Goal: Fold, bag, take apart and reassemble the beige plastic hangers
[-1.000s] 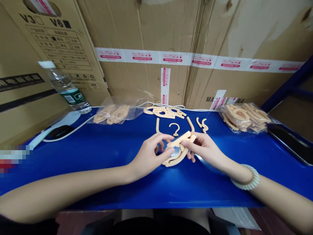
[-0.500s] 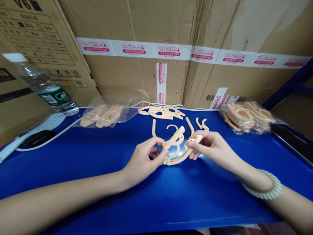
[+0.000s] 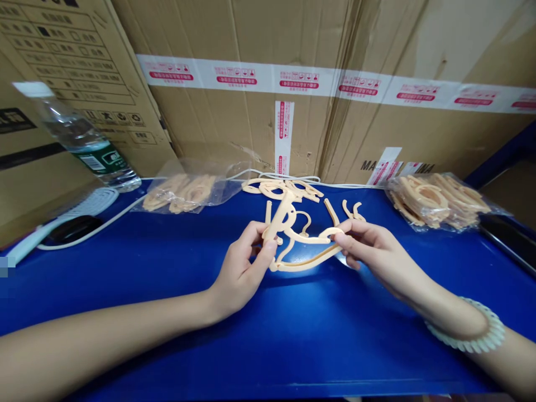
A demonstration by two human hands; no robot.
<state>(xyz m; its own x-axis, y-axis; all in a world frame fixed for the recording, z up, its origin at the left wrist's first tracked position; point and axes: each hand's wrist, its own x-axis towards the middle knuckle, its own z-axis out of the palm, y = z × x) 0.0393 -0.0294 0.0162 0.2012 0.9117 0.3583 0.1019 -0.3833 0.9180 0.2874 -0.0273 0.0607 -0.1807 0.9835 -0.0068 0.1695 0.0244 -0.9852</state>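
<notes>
From the head camera, brown cardboard rises behind the worktop [image 3: 293,346], its creased, scuffed face crossed by white tape [image 3: 268,77] printed in red. A printed carton [image 3: 79,72] leans at the left. The worktop is smooth, glossy blue, catching a pale reflection near the middle.

At the left stands a clear plastic bottle [image 3: 103,162] with a white cap and green label; by it lie a pale hairbrush [image 3: 90,205], a rounded black object [image 3: 77,229] and a white cable [image 3: 111,223]. Thin, crinkled clear bags, a left bag [image 3: 182,192] and a right bag [image 3: 438,201], hold beige looped pieces.

In the middle, just above the worktop, is a beige matt frame [image 3: 301,266] of slim bars and curves, its arms bowed and looped. The left hand [image 3: 245,273] has its grip closed around the frame's straight, thicker bar, which tilts upward. The right hand [image 3: 372,243] pinches the curved ends between thumb and fingers, its grip nearly closed; a pale coiled bracelet [image 3: 467,326] rings that wrist. Beyond the hands lie a pile of beige parts [image 3: 272,191], a slender hook [image 3: 309,220] and short bent pieces [image 3: 357,210].
</notes>
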